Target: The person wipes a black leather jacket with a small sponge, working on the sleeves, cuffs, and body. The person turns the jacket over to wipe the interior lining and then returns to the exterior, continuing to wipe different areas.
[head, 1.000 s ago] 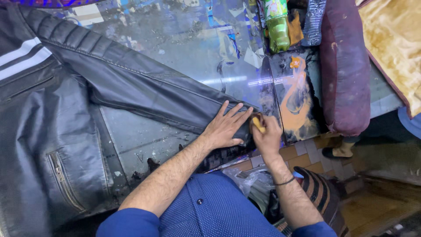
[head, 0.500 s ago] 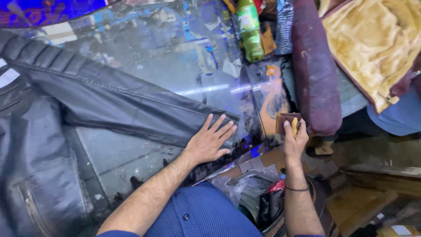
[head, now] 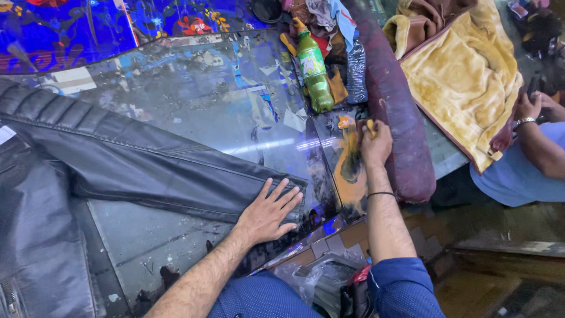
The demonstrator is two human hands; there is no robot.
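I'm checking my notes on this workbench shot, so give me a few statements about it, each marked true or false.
1. The left hand lies flat on the black leather jacket sleeve. True.
2. The right hand rests on the jacket too. False: it is over the orange-stained patch at the table's edge, holding a small yellowish thing that is mostly hidden.
3. A green bottle lies on the table beyond the right hand. True.
4. The yellow blanket covers the jacket. False: it lies apart, to the right.
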